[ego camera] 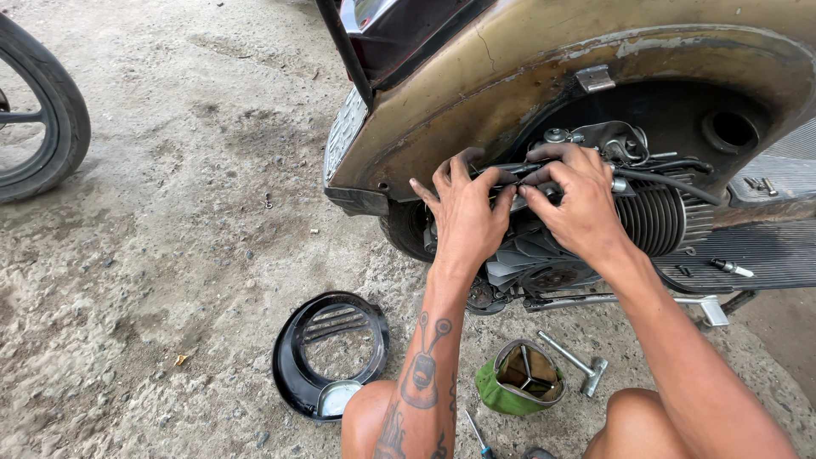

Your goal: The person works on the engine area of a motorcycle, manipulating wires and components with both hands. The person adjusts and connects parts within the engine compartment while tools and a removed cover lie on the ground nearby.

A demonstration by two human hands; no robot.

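Observation:
An old olive-brown scooter [476, 93] stands with its side panel off, so the engine [654, 217] with its ribbed cylinder and fan blades shows. My left hand [463, 212] and my right hand [578, 200] are both pressed against the top of the engine. Their fingertips pinch a thin black cable or hose [671, 180] that runs to the right across the cylinder. What lies under the palms is hidden.
On the gritty concrete below lie a round black fan cover [293, 361], a green pouch of tools [489, 393], a T-shaped wrench [578, 364] and a screwdriver [478, 435]. A bolt [731, 269] rests on the ribbed footboard. Another tyre [51, 110] stands far left.

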